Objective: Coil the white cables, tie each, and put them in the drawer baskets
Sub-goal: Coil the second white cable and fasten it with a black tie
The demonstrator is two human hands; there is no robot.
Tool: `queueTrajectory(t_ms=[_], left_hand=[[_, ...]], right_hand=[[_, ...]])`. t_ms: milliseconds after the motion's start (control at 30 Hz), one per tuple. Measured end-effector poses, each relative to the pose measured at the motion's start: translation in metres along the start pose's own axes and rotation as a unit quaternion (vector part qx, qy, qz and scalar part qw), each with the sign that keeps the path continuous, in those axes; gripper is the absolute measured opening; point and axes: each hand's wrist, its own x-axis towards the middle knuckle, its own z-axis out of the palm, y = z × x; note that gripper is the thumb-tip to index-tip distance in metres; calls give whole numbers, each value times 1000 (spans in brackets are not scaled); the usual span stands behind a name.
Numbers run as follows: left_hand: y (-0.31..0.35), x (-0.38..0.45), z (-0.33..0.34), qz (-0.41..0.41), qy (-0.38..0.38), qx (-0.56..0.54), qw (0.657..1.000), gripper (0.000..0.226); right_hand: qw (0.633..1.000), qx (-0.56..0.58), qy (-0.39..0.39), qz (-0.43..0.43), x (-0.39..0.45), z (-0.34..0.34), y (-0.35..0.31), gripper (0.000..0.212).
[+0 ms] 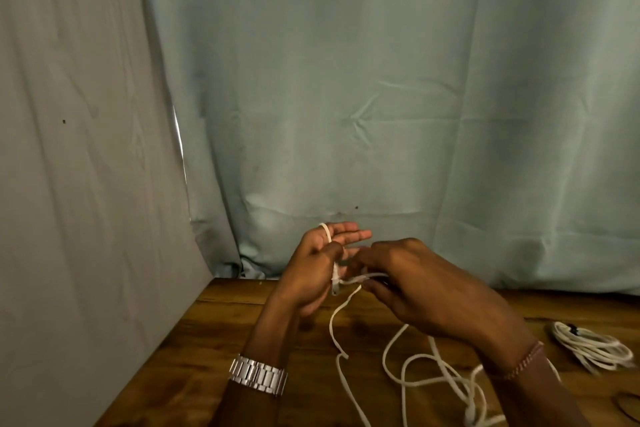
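A loose white cable [408, 374] trails in tangled loops over the wooden table [214, 329]. One end runs up to my left hand [311, 267], which is raised with fingers mostly straight; the cable loops over the hand near the thumb and crosses the palm. My right hand [422, 291] is close beside it, fingers curled, pinching the cable at its fingertips. A coiled white cable [588, 347] with a dark tie lies on the table at the far right. No drawer or baskets are in view.
A pale green cloth [381, 97] hangs behind the table and a grey cloth [76, 149] along the left side. A metal watch [258, 376] is on my left wrist, a thin bracelet [523, 362] on my right. A dark curved object [628, 407] shows at the right edge.
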Motion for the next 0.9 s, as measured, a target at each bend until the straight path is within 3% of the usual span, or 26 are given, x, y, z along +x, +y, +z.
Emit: queueTrajectory(t_ms=[133,267,333,467,600,800,900], left_hand=[[2,-6,0,-1,-12,73,997,27],[12,-12,3,11,-54,159,986,33],[15,-14,6,12,-69,142,987,38],[21,-16,13,3,-78,128,989,57],[25,-20,15,2,-114,86,990,55],[26,-23,14,29,-189,-13,981,48],[24,-23,14,47,-216,-47,974,42]], right_hand=[[997,-29,65,-42,-2,-4,4,29],[974,-23,225,-27,4,-12,14,19],[963,9,269,-7,6,-13,21,23],[952,-62,299,19,2,-10,24,26],[939,-153,308,27,8,-5,26,39],[941,-110,313,61,20,16,27,43],[964,-4,257,60,23,24,26,55]])
